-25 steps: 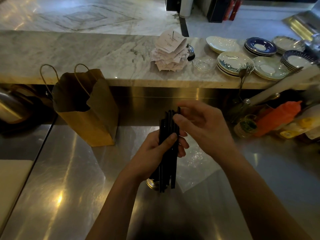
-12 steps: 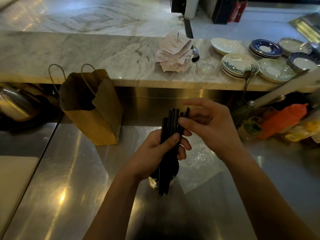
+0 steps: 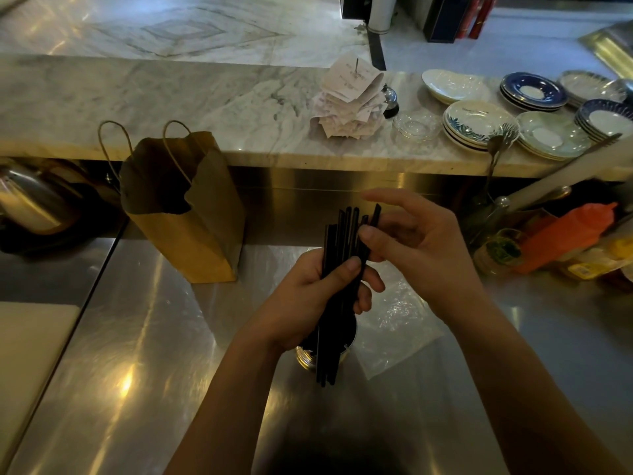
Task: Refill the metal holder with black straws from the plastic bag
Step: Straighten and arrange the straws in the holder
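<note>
Stainless steel counter [image 3: 137,337] runs under my arms, with a marble ledge [image 3: 171,97] beyond it carrying spiked receipts [image 3: 349,97] and stacks of plates [image 3: 476,123]; a brown paper bag [image 3: 185,207] stands open on the steel to my left.

My left hand [image 3: 308,296] is closed around the middle of a bundle of black straws [image 3: 342,269], thumb pressed across the front and fingers wrapped behind, so the lot stays gathered while I sort it. The bundle stands close to upright, its long axis running from near me up and away, top ends slightly fanned and uneven. Its lower ends hang in front of the metal holder [image 3: 306,358], which sits on the steel right below my left hand; whether any of them are already inside it I cannot tell, since the rim is mostly hidden.

My right hand [image 3: 418,255] is half open, thumb tip against one straw [image 3: 375,217] that leans off to the right of the others, the index finger stretched above the tips and touching nothing. I judge I am squaring up the tops so the bundle drops in as one.

The clear plastic bag [image 3: 394,323] lies flat and crumpled on the counter just right of the holder, looking emptied.
</note>
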Motion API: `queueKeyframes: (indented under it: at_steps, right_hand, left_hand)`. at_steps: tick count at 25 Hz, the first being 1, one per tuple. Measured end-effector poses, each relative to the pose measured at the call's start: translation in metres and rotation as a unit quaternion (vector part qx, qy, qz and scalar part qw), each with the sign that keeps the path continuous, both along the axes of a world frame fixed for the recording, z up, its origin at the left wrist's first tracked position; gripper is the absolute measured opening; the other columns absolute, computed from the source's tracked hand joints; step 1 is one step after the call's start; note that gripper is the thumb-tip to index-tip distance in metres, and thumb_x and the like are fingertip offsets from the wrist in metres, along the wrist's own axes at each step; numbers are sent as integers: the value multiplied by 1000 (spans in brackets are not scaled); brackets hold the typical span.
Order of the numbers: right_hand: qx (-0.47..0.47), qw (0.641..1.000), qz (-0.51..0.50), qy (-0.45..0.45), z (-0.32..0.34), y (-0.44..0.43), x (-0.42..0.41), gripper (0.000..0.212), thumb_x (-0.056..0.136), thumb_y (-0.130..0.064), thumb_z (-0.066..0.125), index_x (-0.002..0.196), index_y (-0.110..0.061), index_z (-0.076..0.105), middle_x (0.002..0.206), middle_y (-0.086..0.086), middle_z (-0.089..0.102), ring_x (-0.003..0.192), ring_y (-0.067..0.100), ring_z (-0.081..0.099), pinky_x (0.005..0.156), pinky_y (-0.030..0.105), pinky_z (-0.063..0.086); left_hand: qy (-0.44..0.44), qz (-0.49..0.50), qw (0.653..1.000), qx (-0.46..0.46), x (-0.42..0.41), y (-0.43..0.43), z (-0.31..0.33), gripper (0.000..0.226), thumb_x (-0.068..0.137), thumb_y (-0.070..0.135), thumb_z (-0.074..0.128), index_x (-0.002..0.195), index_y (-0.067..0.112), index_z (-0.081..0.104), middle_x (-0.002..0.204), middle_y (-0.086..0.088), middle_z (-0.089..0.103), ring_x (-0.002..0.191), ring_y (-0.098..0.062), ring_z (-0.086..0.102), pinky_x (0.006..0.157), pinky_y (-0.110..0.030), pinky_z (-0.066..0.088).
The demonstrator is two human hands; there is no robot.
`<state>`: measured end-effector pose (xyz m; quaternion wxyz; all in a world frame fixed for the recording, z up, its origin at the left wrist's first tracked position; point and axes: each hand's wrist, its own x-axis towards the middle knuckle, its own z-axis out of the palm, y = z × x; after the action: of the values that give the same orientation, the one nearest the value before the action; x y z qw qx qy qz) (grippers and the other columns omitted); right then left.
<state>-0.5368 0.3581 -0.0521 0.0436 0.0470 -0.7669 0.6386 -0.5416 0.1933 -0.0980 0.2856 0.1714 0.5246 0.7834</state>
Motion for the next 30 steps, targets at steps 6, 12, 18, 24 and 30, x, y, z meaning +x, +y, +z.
queueKeyframes:
  at_steps: [6, 12, 18, 24, 30]
  right_hand:
    - [129, 991, 33, 28, 3, -2, -6, 34, 85, -21, 71, 117, -31, 65, 123, -8, 59, 110, 2, 60, 91, 18, 52]
    - [317, 940, 111, 48, 18, 5, -19, 28, 87, -27, 68, 114, -34, 66, 129, -10, 53, 114, -1, 50, 92, 13, 40]
    - [336, 923, 180, 45, 27, 4, -29, 9, 86, -25, 66, 95, -26, 66, 108, -9, 64, 93, 11, 67, 80, 32, 58]
    - [169, 981, 71, 57, 15, -4, -23, 8, 87, -12, 68, 95, -15, 70, 88, -6, 72, 83, 6, 71, 73, 28, 59]
    - [205, 971, 90, 80, 16, -5, -19, 16, 88, -14, 67, 103, -18, 73, 105, -6, 70, 96, 3, 66, 76, 17, 55]
  left_hand:
    - [-7, -37, 999, -8, -3, 0, 3, 21, 103, 9, 37, 101, 4, 58, 79, 1, 70, 64, -11, 63, 68, -29, 50]
    - [-4, -63, 997, -32, -2, -5, 5, 23, 102, 5, 34, 98, 3, 56, 71, 4, 69, 60, -9, 60, 66, -26, 47]
    - [-18, -75, 997, -13, 0, -8, 4, 24, 101, 10, 41, 105, 13, 64, 85, -3, 69, 64, -11, 61, 69, -28, 49]
    - [-8, -59, 998, -24, -3, -9, 4, 23, 99, 13, 43, 110, 12, 63, 84, -2, 69, 63, -10, 61, 70, -30, 48]
    - [-7, -56, 998, -36, -2, -8, 3, 21, 101, 11, 40, 101, 9, 61, 75, 3, 68, 60, -10, 57, 70, -33, 45]
